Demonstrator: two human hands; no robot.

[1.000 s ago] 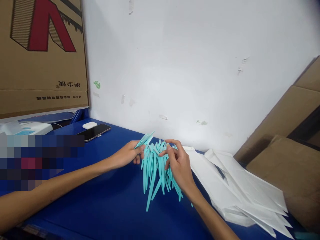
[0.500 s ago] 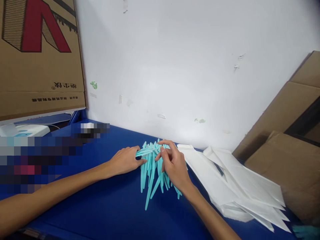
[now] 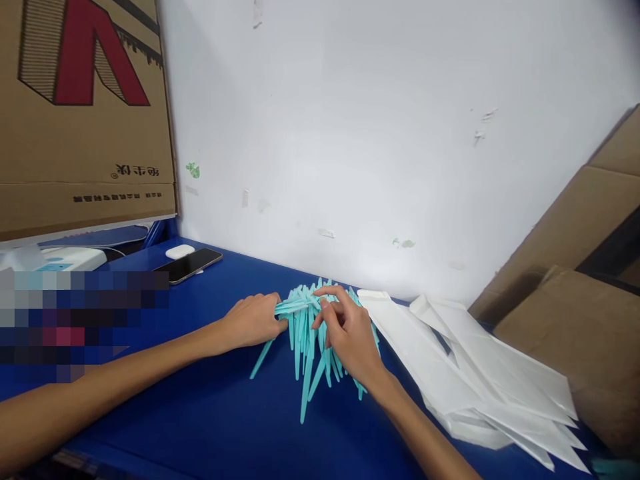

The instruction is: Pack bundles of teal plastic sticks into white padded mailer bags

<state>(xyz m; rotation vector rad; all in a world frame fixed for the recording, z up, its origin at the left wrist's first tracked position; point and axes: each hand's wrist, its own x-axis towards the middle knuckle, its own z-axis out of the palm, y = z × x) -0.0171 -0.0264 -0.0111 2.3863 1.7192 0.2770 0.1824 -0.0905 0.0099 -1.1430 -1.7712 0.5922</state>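
A heap of flat, tapered turquoise sticks point(image 3: 306, 343) lies on the blue table, many of them pointing toward me. At the heap's left side my left hand point(image 3: 256, 321) is closed round a small bundle of these sticks, their ends poking out to the right. One loose stick point(image 3: 261, 360) slants out below that hand. Over the right part of the heap, my right hand point(image 3: 353, 337) has its thumb and forefinger pinched at the end of a stick beside the bundle. Its other fingers are curled, and the palm hides some of the pile.
White paper sleeves point(image 3: 470, 360) are spread at the right, against brown cardboard point(image 3: 560, 333). A phone point(image 3: 193, 265) and a white case point(image 3: 180, 252) lie back left, below a large carton point(image 3: 85, 147). The wall point(image 3: 325, 133) rises behind the table point(image 3: 210, 413).
A stick now juts out below my left hand, and the bundle's ends have shifted. Both hands stay at the heap. The whole view has moved slightly, with things appearing farther right.
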